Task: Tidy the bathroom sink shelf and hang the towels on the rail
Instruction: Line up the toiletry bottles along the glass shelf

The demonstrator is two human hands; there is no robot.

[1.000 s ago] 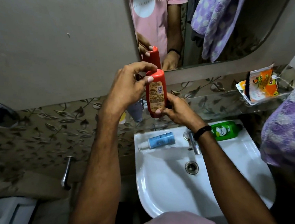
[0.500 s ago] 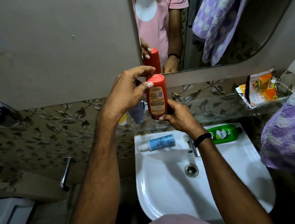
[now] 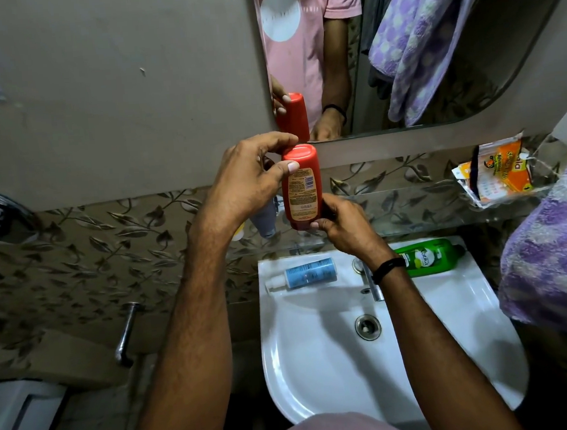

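Observation:
I hold a red bottle upright over the glass shelf, just below the mirror. My left hand grips its upper part with thumb and fingers. My right hand clasps its base from below. On the sink rim lie a blue bottle at the left and a green bottle at the right, both on their sides. A purple patterned towel hangs at the right edge. A grey tube stands on the shelf behind my left hand, partly hidden.
An orange and white packet sits at the shelf's right end. The white sink has a chrome tap and a drain. A mirror reflects another purple towel. A metal pipe juts from the tiled wall at the left.
The bottle and both hands have sunk slightly toward the shelf in the picture, while the grip stays the same.

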